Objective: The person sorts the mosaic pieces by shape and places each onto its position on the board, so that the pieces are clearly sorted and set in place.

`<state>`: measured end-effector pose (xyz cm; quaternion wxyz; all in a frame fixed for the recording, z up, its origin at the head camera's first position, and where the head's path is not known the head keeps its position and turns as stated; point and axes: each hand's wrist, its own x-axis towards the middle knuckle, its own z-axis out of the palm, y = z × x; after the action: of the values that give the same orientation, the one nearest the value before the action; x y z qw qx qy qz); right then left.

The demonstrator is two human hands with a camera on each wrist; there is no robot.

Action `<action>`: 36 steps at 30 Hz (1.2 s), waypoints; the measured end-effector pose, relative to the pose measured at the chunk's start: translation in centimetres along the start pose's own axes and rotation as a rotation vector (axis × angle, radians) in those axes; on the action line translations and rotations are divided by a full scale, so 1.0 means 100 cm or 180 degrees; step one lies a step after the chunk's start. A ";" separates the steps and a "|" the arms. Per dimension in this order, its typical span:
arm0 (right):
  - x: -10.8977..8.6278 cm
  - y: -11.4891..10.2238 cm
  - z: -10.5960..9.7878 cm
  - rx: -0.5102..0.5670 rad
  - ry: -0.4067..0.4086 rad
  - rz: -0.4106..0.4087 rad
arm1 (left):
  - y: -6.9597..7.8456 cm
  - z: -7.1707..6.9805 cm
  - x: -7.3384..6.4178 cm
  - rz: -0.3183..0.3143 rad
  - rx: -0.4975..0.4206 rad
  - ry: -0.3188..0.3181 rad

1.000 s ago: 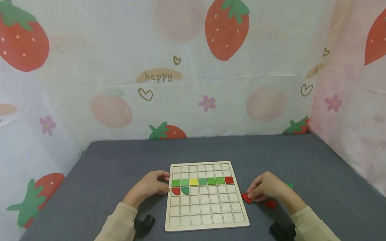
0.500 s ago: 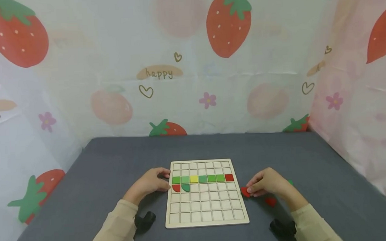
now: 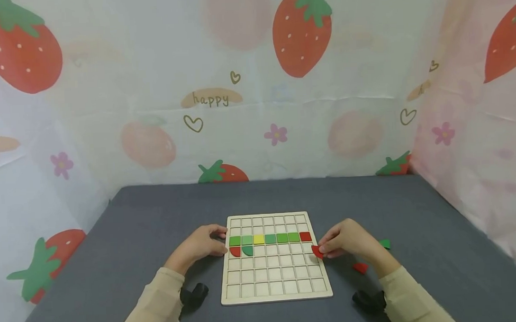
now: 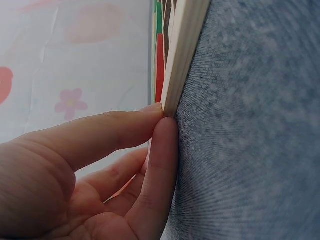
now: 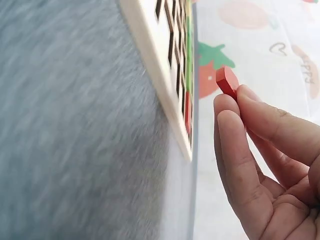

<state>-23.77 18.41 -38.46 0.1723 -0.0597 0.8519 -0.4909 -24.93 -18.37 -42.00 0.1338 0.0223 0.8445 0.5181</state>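
Note:
A wooden grid board (image 3: 276,290) lies on the table. My left hand (image 3: 199,243) holds its left edge with thumb and fingertips; the left wrist view shows the thumb tip against the edge's top and a finger against its side. My right hand (image 3: 348,238) pinches a red quarter-circle piece (image 3: 316,252) between thumb and fingers, over the board's right edge. In the right wrist view this red piece (image 5: 227,81) sticks out past the fingertips, clear of the board. A row of colored squares (image 3: 282,238) fills the third row. Below it at left sit red (image 3: 235,251) and green (image 3: 247,250) quarter-circle pieces.
On the dark grey table (image 3: 157,207), a loose red piece (image 3: 360,268) lies below the right hand and a green piece (image 3: 385,244) beyond the wrist. A strawberry-printed curtain (image 3: 255,85) closes off the back and sides.
My right hand has lifted the red quarter-circle piece and moved it left, from the table beside the board to over its right edge. The left hand stays at the board's edge.

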 end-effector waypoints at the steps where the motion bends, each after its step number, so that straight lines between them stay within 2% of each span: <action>1: 0.001 -0.001 0.001 -0.0017 0.0007 -0.0015 | 0.000 0.000 0.001 0.0019 0.0001 -0.0020; 17: 0.024 -0.026 0.032 -0.0176 -0.0054 -0.0192 | 0.003 0.000 -0.001 0.0014 -0.0035 0.0010; 29: 0.041 -0.042 0.053 -0.0226 -0.0112 -0.0029 | 0.000 0.000 0.000 0.0026 -0.0108 -0.0013; 36: 0.049 -0.049 0.062 -0.0218 -0.0189 -0.0084 | -0.001 0.000 0.000 0.0013 -0.0112 0.0001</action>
<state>-26.46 9.51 -38.20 0.1889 -0.0913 0.8619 -0.4617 -24.94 -18.46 -42.07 0.1330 0.0216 0.8353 0.5331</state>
